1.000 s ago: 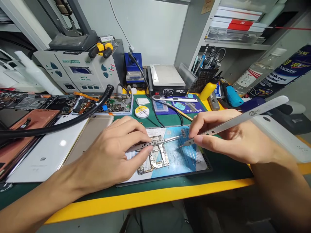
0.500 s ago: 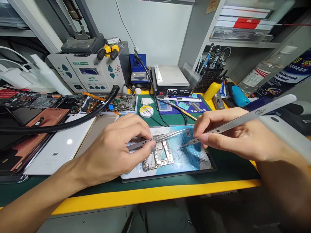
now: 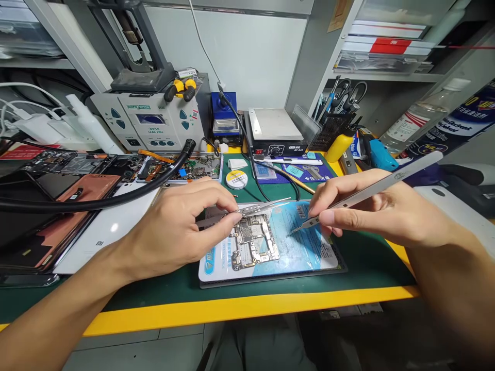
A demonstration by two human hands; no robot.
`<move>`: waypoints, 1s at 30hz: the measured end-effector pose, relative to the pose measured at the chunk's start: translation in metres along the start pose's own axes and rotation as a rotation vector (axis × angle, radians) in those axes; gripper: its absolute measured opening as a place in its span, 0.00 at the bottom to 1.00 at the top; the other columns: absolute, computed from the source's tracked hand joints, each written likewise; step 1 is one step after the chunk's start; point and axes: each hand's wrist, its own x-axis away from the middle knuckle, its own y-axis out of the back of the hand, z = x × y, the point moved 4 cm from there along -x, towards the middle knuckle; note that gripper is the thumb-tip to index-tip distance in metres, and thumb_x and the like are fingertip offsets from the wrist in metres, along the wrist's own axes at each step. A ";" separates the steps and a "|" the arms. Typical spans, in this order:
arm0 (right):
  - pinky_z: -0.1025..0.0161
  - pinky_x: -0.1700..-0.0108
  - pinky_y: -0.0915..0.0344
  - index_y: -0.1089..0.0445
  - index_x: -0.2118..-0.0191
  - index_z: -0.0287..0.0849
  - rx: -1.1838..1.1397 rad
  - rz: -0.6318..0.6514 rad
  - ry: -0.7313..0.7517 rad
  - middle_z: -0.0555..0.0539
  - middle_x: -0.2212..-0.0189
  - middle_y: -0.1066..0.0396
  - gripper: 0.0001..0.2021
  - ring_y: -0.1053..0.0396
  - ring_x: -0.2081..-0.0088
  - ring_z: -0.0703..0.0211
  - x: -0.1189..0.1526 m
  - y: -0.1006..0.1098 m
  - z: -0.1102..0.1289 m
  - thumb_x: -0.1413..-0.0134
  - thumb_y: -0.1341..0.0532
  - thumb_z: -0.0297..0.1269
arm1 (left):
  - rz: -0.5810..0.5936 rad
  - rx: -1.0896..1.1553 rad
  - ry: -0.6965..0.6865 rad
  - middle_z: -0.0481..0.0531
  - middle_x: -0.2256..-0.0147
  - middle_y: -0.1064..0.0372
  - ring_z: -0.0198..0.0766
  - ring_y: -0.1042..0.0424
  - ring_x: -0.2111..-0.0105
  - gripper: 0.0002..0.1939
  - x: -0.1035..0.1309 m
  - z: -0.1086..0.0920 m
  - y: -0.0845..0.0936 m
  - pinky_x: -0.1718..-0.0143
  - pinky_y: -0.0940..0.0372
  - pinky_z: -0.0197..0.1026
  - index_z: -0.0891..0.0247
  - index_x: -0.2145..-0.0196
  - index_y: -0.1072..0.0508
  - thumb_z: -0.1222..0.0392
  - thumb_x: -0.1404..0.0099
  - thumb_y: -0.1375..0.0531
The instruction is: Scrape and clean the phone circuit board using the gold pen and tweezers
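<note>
In the head view, the far left corner of the flat, grey-and-gold circuit board (image 3: 247,234) is covered by the left hand (image 3: 187,224) and its slim, silver, perforated metal tweezers (image 3: 253,209); left of the board, the glossy white phone back (image 3: 110,232) runs partly beneath the forearm, and the ribbed black rubber hose (image 3: 131,201) is cut off by the picture's edge. Whether the long, flat, silver metal tool (image 3: 381,185) has one arm or two is hard to make out. The left hand pinches the tweezers between thumb and fingers, their tips slightly apart with nothing visible between them, above the board's far edge. Right of the board, the right hand (image 3: 367,208) grips the tool in a closed pen hold, its dark point just over the blue-and-white printed sheet (image 3: 294,257) on which the board lies; neither hand grasps the board. Behind the board and to its left, a shallow white-rimmed tray (image 3: 221,167) holds small circuit parts; straight behind it sits a round yellow-and-white tin (image 3: 236,179), contents unseen. Farther behind, to the board's right, a black mesh holder (image 3: 330,133) contains dark-handled scissors (image 3: 359,93) and slender tools.
</note>
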 end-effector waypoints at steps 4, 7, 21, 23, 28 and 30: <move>0.66 0.72 0.25 0.16 0.64 0.42 -0.012 0.002 -0.006 0.46 0.73 0.19 0.06 0.25 0.73 0.59 0.000 0.002 0.000 0.46 0.23 0.37 | 0.011 0.007 0.007 0.50 0.62 0.21 0.34 0.23 0.61 0.02 0.000 0.000 0.003 0.56 0.30 0.38 0.63 0.62 0.21 0.64 0.31 0.35; 0.66 0.72 0.25 0.16 0.64 0.42 -0.017 0.007 -0.006 0.46 0.73 0.20 0.07 0.25 0.73 0.59 0.001 0.002 0.000 0.46 0.23 0.37 | 0.012 0.006 0.033 0.50 0.62 0.20 0.33 0.23 0.61 0.04 -0.001 0.000 0.004 0.56 0.31 0.37 0.63 0.62 0.21 0.63 0.30 0.36; 0.66 0.70 0.27 0.19 0.66 0.41 -0.030 0.017 0.024 0.46 0.73 0.21 0.08 0.27 0.72 0.59 -0.003 -0.001 -0.003 0.38 0.28 0.40 | -0.023 0.023 0.211 0.45 0.65 0.19 0.33 0.22 0.67 0.05 -0.001 0.007 0.009 0.64 0.29 0.33 0.58 0.62 0.19 0.56 0.30 0.35; 0.65 0.70 0.27 0.19 0.65 0.41 -0.027 0.014 0.018 0.45 0.72 0.21 0.09 0.27 0.72 0.59 -0.002 -0.001 -0.004 0.38 0.29 0.41 | -0.032 0.038 0.225 0.45 0.66 0.18 0.34 0.22 0.68 0.06 -0.001 0.007 0.009 0.65 0.28 0.33 0.57 0.62 0.19 0.56 0.31 0.35; 0.66 0.70 0.28 0.19 0.65 0.41 -0.019 0.009 0.006 0.46 0.72 0.21 0.07 0.27 0.72 0.59 -0.001 -0.002 -0.003 0.40 0.27 0.40 | -0.065 0.065 0.261 0.45 0.67 0.19 0.33 0.22 0.69 0.05 0.000 0.006 0.010 0.67 0.27 0.32 0.57 0.63 0.19 0.55 0.32 0.33; 0.66 0.70 0.28 0.18 0.65 0.41 -0.015 0.004 0.009 0.46 0.72 0.21 0.06 0.27 0.72 0.59 -0.001 -0.002 -0.002 0.43 0.25 0.38 | -0.090 0.070 0.274 0.45 0.66 0.19 0.34 0.22 0.68 0.05 0.001 0.006 0.011 0.68 0.27 0.32 0.58 0.64 0.20 0.55 0.31 0.34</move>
